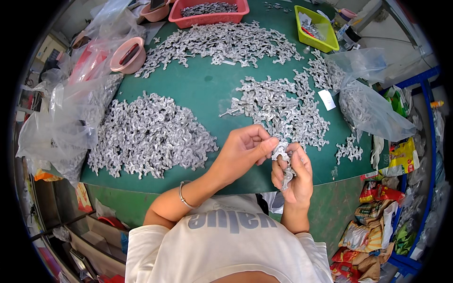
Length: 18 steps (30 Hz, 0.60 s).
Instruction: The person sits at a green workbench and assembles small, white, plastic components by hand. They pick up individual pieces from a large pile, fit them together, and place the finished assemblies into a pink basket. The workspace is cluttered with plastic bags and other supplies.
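In front of my body, my left hand [247, 150] pinches the near end of a small curved silver-grey metal casting [281, 151] between thumb and fingers. My right hand [297, 174] curls round the same spot, with another metal casting [287, 178] lying against its fingers. Whether the two castings are joined cannot be made out. Just beyond my hands spreads a loose pile of like castings [278, 106]. A larger heap of castings [153, 134] lies to the left of my left forearm.
On the green table [207, 87], a wide band of castings [226, 42] stretches along the back. A red tray [207, 12], a yellow-green basket [314, 35] and a pink bowl [128, 55] stand around it. Clear plastic bags [373, 111] with castings flank both sides. Blue shelving [427, 155] stands right.
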{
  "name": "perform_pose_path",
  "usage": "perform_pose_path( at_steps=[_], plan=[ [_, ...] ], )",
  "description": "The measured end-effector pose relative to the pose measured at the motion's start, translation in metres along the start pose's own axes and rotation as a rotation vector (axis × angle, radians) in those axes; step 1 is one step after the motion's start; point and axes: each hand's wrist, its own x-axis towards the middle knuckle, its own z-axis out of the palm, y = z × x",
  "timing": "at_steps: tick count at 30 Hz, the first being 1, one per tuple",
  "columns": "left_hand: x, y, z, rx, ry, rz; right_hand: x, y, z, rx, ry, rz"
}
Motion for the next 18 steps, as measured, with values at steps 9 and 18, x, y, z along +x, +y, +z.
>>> perform_pose_path(
  at_steps=[9, 18],
  plan=[
    [-0.0006, -0.0012, -0.0022, -0.123, -0.042, -0.034, -0.0031, 0.0033, 0.0021, -0.053, -0.047, -0.044],
    [0.0003, -0.0031, -0.0025, -0.134, -0.064, -0.031, -0.0064, 0.0067, 0.0060, -0.168, -0.036, -0.134]
  ],
)
